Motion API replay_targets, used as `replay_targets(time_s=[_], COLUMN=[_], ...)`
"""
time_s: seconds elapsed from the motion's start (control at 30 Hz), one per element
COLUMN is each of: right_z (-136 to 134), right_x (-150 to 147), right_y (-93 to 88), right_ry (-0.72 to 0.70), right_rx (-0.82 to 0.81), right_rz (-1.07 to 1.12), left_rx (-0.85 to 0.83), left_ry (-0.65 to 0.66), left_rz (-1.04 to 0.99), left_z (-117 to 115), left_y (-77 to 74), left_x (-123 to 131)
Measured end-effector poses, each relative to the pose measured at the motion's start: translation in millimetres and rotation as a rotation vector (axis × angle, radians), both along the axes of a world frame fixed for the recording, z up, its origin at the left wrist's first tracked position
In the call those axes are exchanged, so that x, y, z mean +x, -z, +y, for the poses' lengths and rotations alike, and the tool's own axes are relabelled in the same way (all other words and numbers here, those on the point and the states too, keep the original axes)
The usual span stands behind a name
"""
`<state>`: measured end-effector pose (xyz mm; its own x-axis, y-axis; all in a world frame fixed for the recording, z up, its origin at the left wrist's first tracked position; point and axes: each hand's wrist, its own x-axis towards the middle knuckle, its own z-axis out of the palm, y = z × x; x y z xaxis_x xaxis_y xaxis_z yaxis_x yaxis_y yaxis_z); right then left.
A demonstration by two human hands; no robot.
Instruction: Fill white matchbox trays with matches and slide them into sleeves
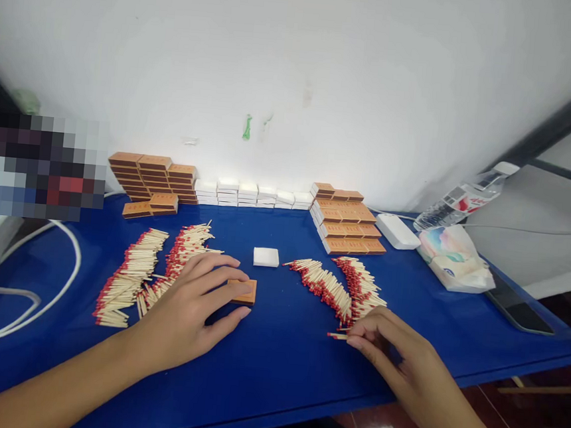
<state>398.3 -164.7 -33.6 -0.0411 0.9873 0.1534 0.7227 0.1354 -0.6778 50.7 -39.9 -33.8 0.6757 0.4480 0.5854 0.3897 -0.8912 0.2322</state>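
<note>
My left hand (197, 306) lies over the desk with its fingers stretched out. Its fingertips rest on an orange-brown matchbox (245, 294), and the thumb is apart from the box. A small white tray-like box (265, 257) sits just behind it. My right hand (388, 349) is closed in a pinch on matches (337, 336), whose red heads point left. Loose matches (322, 285) with red heads lie in rows beside that hand. More matches (130, 274) are spread to the left, partly hidden behind my left hand.
Stacked matchboxes stand at the back left (153, 177) and back right (347, 229), with white inner boxes (247, 195) between them along the wall. To the right are a white device (396, 232), a tissue pack (454, 259), a tilted bottle (467, 196) and a phone (520, 304). White cables (73, 275) curve at left.
</note>
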Motion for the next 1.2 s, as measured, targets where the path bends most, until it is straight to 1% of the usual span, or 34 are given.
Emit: replay_targets(time_s=[0.1,0.17,0.23,0.3,0.33,0.43,0.57,0.73,0.83,0.93,1.1,1.2], right_z=[31,62,97,128,140,160,162,160,159,157,150,147], right_x=[-18,-33,-48,-61,-66,-76,-78,-67,-60,-58,-68,-74], right_y=[-21.4,-34.9,-42.6,-43.1,-41.1,-30.9,-20.7,-21.9,-24.9,-25.4,-21.0,-18.9], right_ry=[-0.019,-0.054,-0.098,-0.138,-0.163,-0.207,-0.269,-0.339,-0.336,-0.334,-0.263,-0.280], right_rx=[0.085,0.139,0.177,0.184,0.155,0.075,0.039,0.030,-0.002,-0.005,0.062,0.050], right_rz=[-0.074,-0.154,-0.251,-0.336,-0.374,-0.419,-0.341,-0.215,-0.202,-0.204,-0.230,-0.285], left_rx=[-0.006,-0.005,0.009,0.028,0.036,0.064,0.083,0.085,0.078,0.069,0.053,0.045], left_ry=[-0.004,-0.018,-0.033,-0.041,-0.043,-0.043,-0.026,-0.036,-0.042,-0.037,-0.025,-0.038], left_rz=[-0.010,-0.015,-0.028,-0.039,-0.039,-0.026,-0.009,-0.004,-0.014,-0.004,0.011,-0.020], left_z=[-1,-1,0,2,2,3,1,2,4,4,2,3], left_y=[-0.6,-0.5,0.0,0.6,0.7,-0.2,-3.7,-4.5,-2.6,-1.2,-1.1,-1.9], left_x=[1,1,1,0,-1,-3,-4,-4,-4,-4,-5,-4])
